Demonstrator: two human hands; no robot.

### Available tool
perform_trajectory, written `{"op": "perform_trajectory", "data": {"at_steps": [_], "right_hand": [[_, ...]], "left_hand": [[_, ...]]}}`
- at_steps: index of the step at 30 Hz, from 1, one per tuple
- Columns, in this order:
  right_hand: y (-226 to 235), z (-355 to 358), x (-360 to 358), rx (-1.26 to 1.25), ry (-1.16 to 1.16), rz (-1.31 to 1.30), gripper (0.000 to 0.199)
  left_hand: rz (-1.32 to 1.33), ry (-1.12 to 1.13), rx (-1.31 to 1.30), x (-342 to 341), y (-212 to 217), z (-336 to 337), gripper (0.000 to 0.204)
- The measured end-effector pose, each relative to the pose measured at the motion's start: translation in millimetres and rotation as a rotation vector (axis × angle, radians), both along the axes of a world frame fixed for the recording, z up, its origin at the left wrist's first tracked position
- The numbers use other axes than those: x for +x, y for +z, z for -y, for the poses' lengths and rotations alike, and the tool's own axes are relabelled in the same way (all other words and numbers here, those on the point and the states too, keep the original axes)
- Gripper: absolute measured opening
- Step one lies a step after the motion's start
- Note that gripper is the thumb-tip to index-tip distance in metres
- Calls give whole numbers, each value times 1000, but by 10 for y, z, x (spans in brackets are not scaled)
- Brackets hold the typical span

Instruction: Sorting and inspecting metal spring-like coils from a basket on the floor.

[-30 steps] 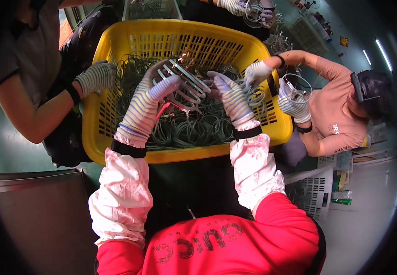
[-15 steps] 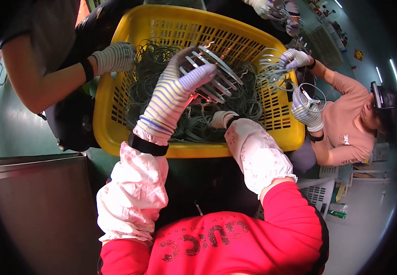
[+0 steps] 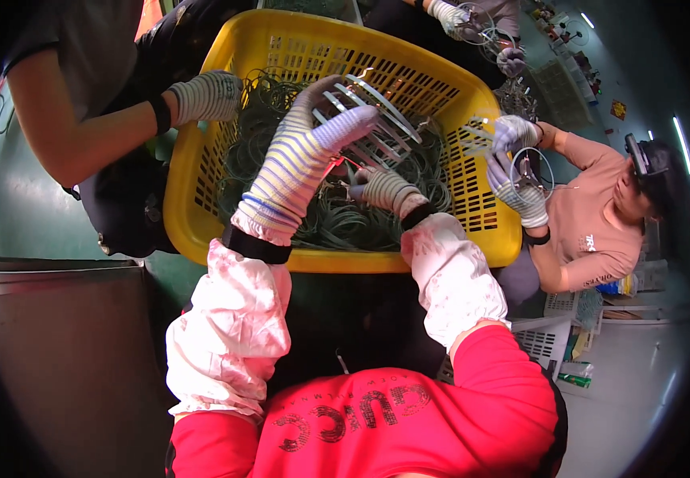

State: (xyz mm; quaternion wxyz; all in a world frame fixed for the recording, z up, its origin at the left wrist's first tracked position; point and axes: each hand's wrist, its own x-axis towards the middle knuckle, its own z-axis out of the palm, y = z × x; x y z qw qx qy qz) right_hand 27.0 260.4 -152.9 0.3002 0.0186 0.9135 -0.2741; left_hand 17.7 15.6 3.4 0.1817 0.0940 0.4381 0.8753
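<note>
My left hand [image 3: 301, 163], in a striped knit glove, is closed around a bundle of grey metal rings [image 3: 377, 131] held above the yellow basket [image 3: 345, 260]. Thin copper-coloured ends stick out from the bundle. Lower down and to the right, my right hand [image 3: 389, 190], gloved too, reaches over the basket's contents with its fingers bent toward the underside of the bundle. What those fingertips grip is too small to make out. Tangled grey-green rings [image 3: 333, 223] fill the bottom of the basket around both hands.
At the left rim rests a co-worker's gloved hand [image 3: 209, 97]. On the right, another person [image 3: 592, 215] handles a ring [image 3: 532, 174] and a ring bundle [image 3: 480, 137]; a third person's gloved hands [image 3: 450, 17] hold rings beyond the basket. A metal bin [image 3: 58, 342] stands at lower left.
My right hand has come up out of the rings, its fingers now showing beside the held bundle. My left hand stays nearly still. The person at right has brought their hands closer together.
</note>
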Motion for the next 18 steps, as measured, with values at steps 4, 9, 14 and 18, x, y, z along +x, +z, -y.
{"op": "perform_trajectory", "data": {"at_steps": [4, 9, 14, 18], "right_hand": [[305, -290, 120, -242, -460, -521, 36], [935, 151, 452, -997, -756, -586, 27], [825, 49, 576, -929, -708, -710, 33], [979, 135, 583, -401, -433, -987, 49]], "left_hand": [[-13, -28, 73, 12, 59, -56, 85], [-26, 3, -28, -57, -45, 56, 79], [44, -70, 209, 24, 119, 34, 78], [-56, -65, 52, 55, 53, 14, 49]]}}
